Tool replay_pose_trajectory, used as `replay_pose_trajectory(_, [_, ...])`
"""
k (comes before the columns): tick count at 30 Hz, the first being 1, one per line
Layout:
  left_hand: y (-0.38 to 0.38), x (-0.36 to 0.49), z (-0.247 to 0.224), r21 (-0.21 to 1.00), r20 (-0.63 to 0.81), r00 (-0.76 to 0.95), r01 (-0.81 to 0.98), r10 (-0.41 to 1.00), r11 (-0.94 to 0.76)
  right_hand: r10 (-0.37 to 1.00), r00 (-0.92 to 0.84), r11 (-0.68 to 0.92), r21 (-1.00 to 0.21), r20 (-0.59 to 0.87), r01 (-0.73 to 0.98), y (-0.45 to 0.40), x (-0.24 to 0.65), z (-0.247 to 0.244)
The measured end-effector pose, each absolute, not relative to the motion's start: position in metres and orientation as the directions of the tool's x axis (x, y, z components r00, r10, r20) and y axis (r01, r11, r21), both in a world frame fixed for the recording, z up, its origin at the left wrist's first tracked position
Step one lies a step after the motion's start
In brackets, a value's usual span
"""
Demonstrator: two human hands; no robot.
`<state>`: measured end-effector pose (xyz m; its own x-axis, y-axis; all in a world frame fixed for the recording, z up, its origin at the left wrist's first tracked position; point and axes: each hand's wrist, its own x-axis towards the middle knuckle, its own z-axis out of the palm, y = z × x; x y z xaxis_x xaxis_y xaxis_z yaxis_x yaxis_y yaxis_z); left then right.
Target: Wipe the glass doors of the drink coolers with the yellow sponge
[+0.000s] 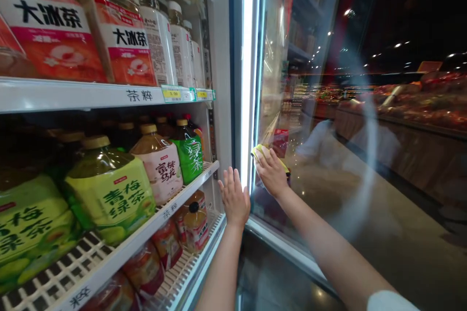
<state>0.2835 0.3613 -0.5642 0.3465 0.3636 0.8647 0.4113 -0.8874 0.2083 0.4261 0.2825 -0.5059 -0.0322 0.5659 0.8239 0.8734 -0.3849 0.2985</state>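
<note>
My right hand (pixel 270 171) presses a yellow cloth (pixel 260 149) against the inner side of the glass door (pixel 314 194), close to its lit edge. Part of the cloth is covered by my fingers. My left hand (pixel 234 198) is raised beside the cabinet's door frame, fingers stretched out and holding nothing. Whether it touches the frame I cannot tell. A bright light strip (pixel 247 82) runs upright just above and between both hands.
Shelves of bottled drinks fill the left: orange-labelled bottles (pixel 126 41) above, green-labelled bottles (pixel 116 194) and a pink-labelled bottle (pixel 160 167) in the middle. More bottles (pixel 195 223) stand on the bottom rack. Beyond the glass lies a produce display (pixel 419 107).
</note>
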Motion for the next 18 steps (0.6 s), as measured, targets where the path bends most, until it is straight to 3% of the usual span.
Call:
replay_pose_trajectory(3, [0.362,0.28,-0.584,0.22,0.864,0.344,0.397,0.367,-0.891,0.598,-0.054,-0.371,0.336,0.799,0.866,0.301,0.421,-0.539])
replay_pose_trajectory(8, [0.368,0.269,-0.615,0.11,0.817,0.505,0.338,0.279,-0.935,0.681,-0.16,-0.275,0.452,0.715,0.849,0.273,0.417,-0.613])
replay_pose_trajectory(11, [0.371,0.268,-0.621,0.104,0.805,0.532,0.307,0.261,-0.946,0.7,-0.139,-0.27,0.439,0.701,0.857,0.25,0.419,-0.614])
replay_pose_trajectory(15, [0.371,0.27,-0.624,0.109,0.814,0.535,0.239,0.225,-0.965,0.62,0.01,-0.412,0.315,0.785,0.855,0.26,0.415,-0.594])
replay_pose_trajectory(18, [0.37,0.272,-0.627,0.129,0.818,0.53,0.213,0.226,-0.968,0.611,0.026,-0.45,0.319,0.792,0.834,0.28,0.409,-0.602])
